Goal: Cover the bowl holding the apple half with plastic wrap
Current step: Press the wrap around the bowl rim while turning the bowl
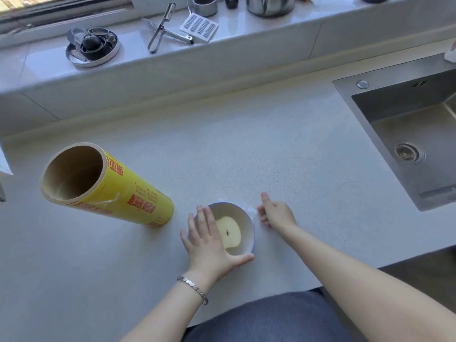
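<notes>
— Any lettering you can read from there?
— I see red Chinese characters on the yellow plastic wrap roll (118, 191), too skewed to make out. A faint mark on the sink (419, 83) is unreadable.

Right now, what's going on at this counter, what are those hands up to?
A person is covering a small white bowl that holds an apple half with plastic wrap. The left hand lies flat across the bowl's top, while the right hand is at the bowl's far right side, where a bit of clear film bunches at the rim. The yellow roll of wrap lies set aside on the counter to the left. How far the film reaches is hard to tell.
</notes>
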{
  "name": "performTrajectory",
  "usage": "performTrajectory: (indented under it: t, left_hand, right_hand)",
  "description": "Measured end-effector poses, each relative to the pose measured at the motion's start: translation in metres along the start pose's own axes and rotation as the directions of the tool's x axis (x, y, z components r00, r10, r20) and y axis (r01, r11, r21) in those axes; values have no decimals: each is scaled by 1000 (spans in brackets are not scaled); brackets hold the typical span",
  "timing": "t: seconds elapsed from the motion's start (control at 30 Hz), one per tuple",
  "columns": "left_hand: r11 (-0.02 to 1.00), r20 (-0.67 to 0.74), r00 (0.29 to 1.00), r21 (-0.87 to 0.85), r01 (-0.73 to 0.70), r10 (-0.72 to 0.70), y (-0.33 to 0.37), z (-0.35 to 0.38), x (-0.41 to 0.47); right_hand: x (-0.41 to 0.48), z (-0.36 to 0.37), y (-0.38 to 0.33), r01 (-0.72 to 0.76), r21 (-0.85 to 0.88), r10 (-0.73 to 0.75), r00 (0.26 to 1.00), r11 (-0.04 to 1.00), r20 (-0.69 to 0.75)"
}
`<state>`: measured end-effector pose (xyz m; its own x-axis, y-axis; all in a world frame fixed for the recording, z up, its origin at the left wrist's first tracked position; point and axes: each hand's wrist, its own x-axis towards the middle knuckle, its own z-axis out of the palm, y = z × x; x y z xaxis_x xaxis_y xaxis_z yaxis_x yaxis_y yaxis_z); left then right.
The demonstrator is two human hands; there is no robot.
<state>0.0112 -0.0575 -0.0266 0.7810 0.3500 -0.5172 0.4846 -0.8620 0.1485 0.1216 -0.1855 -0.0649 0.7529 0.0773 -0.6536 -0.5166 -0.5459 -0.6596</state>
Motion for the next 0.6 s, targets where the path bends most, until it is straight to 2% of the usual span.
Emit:
performTrajectory:
  t: [0.07, 0.13, 0.23, 0.3, 0.4, 0.47, 0.53, 0.6]
  left_hand:
    - [994, -24, 996, -75, 85, -87, 3, 2, -2]
    - [985, -14, 993, -127, 116, -119, 7, 2, -5]
    - [987, 1, 993, -112, 114, -114, 7, -2, -12]
    - [998, -51, 998, -52, 32, -35, -2, -6, -13]
    - [972, -163, 958, 20, -236, 236, -16, -12, -2]
    - [934, -61, 935, 102, -342, 349, -18, -16, 9]
    - [911, 54, 930, 185, -368, 365, -15, -16, 17]
    - [908, 84, 934, 220, -357, 347, -11, -13, 20]
  right_hand:
    - [-5, -10, 2, -128, 149, 100, 978, 980, 185]
    - [-10, -11, 4, -200, 150, 137, 927, 968, 350]
    - [-12, -2, 5, -197, 156, 109, 889, 968, 446]
    - [-14, 5, -2, -169, 178, 77, 896, 969, 437]
    - [-13, 11, -10, -70, 181, 7, 945, 981, 326]
    - [-10, 13, -12, -13, 163, -37, 955, 987, 296]
    - [-8, 16, -12, 61, 91, -81, 966, 994, 245]
    - [-7, 18, -12, 116, 49, -122, 981, 992, 149]
